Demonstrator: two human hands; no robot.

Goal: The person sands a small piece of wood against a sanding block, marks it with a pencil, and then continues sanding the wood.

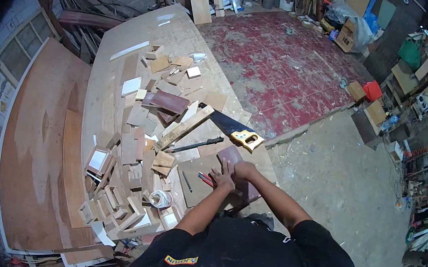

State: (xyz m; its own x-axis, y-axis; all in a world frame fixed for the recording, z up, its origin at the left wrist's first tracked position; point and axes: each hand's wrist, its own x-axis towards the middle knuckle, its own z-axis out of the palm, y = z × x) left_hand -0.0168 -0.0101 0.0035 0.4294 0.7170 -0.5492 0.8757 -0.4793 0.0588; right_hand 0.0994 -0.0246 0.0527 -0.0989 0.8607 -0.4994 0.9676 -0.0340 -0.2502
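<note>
A reddish-brown board [250, 192] lies at the near edge of the workbench, under both of my hands. My left hand [224, 178] rests on its left side with fingers spread. Closed and curled down over the board, my right hand [244, 170] sits close beside the left; whatever its fingers hold is hidden. Red and black pens or pencils [205, 179] lie just left of my left hand, with a dark pencil [187, 181] farther left. Beyond my hands is a handsaw with a yellow handle [247, 138]. A dark metal bar [196, 145] and a long wood strip [185, 127] lie left of the saw.
Wood offcuts [170, 101] and small wooden frames [114, 204] crowd the workbench [124, 37]. A white tub [161, 198] stands near its front. Curved brown panels [35, 149] lean at left. Red tiled floor [285, 73] and bare concrete [328, 163] lie to the right.
</note>
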